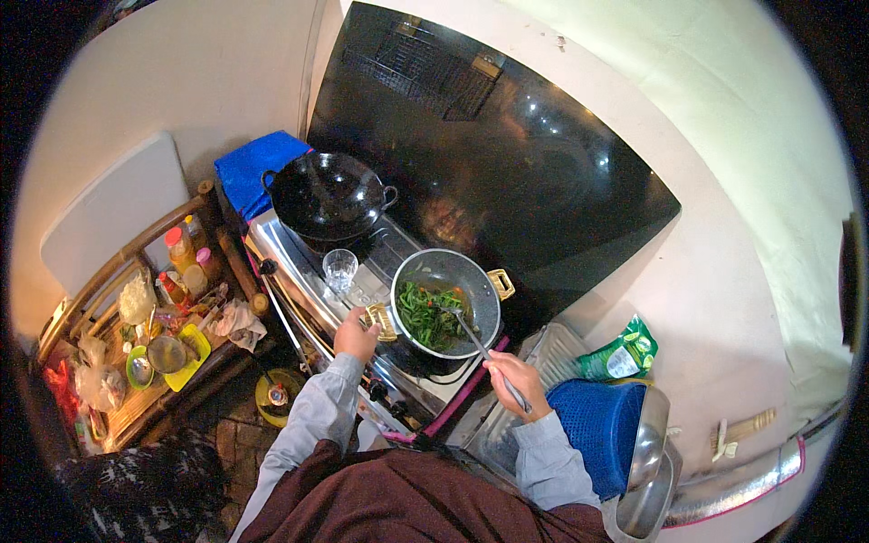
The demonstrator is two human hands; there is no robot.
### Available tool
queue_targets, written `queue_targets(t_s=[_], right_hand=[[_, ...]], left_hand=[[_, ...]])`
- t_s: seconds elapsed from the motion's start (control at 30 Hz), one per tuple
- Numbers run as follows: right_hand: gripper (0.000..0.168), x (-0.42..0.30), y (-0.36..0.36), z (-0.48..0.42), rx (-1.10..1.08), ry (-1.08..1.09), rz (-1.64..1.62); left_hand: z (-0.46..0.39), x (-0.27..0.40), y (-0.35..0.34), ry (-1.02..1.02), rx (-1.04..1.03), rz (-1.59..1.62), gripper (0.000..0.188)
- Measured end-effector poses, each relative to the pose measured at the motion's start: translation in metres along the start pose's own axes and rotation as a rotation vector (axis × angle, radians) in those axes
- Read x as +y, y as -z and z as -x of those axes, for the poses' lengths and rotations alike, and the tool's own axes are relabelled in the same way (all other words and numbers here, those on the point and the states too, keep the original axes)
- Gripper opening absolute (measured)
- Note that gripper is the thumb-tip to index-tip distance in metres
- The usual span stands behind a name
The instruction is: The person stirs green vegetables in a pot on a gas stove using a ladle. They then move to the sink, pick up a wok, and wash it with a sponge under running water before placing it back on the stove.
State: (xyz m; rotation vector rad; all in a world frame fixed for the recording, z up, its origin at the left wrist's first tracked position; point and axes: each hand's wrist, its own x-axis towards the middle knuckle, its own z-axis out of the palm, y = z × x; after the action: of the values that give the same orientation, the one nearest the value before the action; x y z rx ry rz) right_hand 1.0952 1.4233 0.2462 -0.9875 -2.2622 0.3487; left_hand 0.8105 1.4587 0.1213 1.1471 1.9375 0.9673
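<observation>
A grey speckled pan (483,298) stands on the right burner of a gas stove (380,326). Green leafy vegetables (424,315) with small red pieces and a little liquid lie in it. My left hand (356,336) grips the pan's near gold-coloured handle (381,322). In my right hand (517,387) is a metal spoon or spatula (475,339), its head among the greens. The far handle (502,284) is free. Left of the pan, a clear glass (340,270) sits on the stove top. A black wok (326,197) rests over the left burner.
On the left, a bamboo bench (156,407) carries bottles (178,248), a green bowl (139,370), a yellow-green cutting board (193,349) and plastic bags. A blue basket (590,421), metal bowls (648,434) and a green pouch (624,353) lie to the right. A dark glossy panel (489,149) backs the stove.
</observation>
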Motion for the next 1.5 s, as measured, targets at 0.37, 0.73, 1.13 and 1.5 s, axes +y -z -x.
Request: queue_targets(t_s=[0.37,0.73,1.13,1.5], right_hand=[[0.009,-0.002,-0.028,0.003,0.094,-0.085,0.093],[0.014,0.045,0.011,-0.028,0.278,-0.397,-0.389],[0.02,0.13,-0.004,-0.145,0.372,-0.657,-1.003],[0.018,-0.013,-0.076,-0.239,-0.637,0.111,-0.242]], left_hand=[[0.005,0.006,0.004,-0.072,-0.053,-0.066,0.052],[0.007,0.005,0.003,-0.08,-0.042,-0.13,0.051],[0.007,0.011,0.004,0.033,0.017,-0.105,0.048],[-0.004,-0.033,-0.008,-0.084,0.055,0.158,0.052]])
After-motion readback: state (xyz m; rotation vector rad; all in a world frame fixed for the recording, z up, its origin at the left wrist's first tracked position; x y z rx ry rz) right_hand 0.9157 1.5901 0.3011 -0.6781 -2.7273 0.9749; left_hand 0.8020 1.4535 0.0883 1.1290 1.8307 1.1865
